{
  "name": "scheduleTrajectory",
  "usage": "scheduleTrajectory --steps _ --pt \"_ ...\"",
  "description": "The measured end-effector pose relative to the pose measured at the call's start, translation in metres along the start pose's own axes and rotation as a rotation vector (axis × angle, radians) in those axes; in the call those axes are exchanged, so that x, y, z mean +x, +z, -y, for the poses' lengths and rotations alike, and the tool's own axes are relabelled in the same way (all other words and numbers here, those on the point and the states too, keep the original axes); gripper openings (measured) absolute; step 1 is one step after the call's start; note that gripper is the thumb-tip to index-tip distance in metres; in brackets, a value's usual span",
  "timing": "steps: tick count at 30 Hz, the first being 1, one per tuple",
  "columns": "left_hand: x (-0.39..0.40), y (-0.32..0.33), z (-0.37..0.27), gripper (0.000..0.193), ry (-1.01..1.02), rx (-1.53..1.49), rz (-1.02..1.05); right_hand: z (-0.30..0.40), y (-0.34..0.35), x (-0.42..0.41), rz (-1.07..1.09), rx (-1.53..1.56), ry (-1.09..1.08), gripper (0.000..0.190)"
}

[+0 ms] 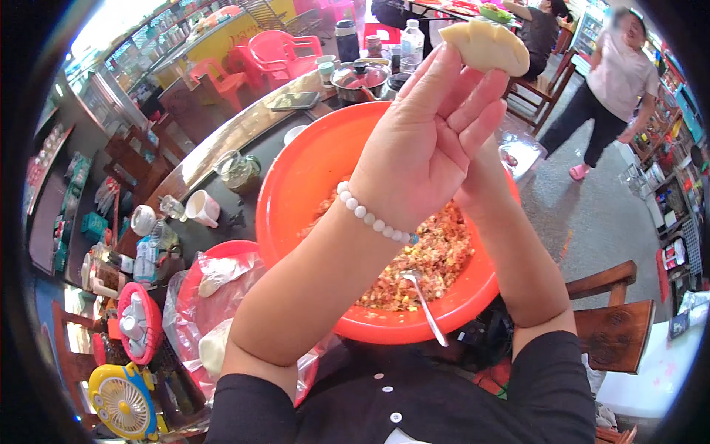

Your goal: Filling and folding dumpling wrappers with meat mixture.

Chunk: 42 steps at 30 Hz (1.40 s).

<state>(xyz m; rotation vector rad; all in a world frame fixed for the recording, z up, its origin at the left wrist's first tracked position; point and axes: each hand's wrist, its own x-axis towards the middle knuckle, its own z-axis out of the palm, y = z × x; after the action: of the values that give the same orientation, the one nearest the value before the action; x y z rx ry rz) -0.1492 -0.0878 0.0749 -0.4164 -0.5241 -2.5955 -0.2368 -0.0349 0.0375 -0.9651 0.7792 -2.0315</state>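
My left hand [427, 133], with a white bead bracelet [369, 218] at the wrist, is raised with its palm towards me. Its thumb and fingertips hold a pleated, half-moon dumpling [488, 49]. Behind it is my right hand [481, 175], mostly covered, so its fingers and any contact with the dumpling cannot be made out. Both forearms cross above a large orange plastic basin [288, 161]. Minced filling [438, 261] with yellow bits lies in the basin, and a metal spoon [424, 311] rests in it, handle over the near rim.
Left of the basin, dough [213, 347] and clear plastic lie in a red tub [238, 247]. A glass jug [238, 171], white mug [202, 208] and phone [295, 101] are on the dark table. Beyond stands a lidded pot [360, 77]. A person [615, 83] is at the right.
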Motion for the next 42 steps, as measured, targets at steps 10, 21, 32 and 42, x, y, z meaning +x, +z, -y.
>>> scheduleTrajectory --steps 10,21,32,42 --pt "-0.004 0.006 0.025 0.03 -0.103 -0.089 0.068 -0.003 -0.021 0.011 0.123 0.181 0.012 0.027" --pt "-0.007 0.024 0.035 0.035 -0.119 -0.048 0.12 -0.004 -0.022 0.01 0.096 0.162 0.049 0.026" --pt "-0.001 0.04 0.039 0.034 -0.084 -0.011 0.101 -0.01 -0.021 0.007 0.09 0.145 0.084 0.026" --pt "0.001 0.036 0.04 0.033 -0.073 -0.013 0.074 -0.005 -0.02 0.007 0.057 0.126 0.077 0.026"
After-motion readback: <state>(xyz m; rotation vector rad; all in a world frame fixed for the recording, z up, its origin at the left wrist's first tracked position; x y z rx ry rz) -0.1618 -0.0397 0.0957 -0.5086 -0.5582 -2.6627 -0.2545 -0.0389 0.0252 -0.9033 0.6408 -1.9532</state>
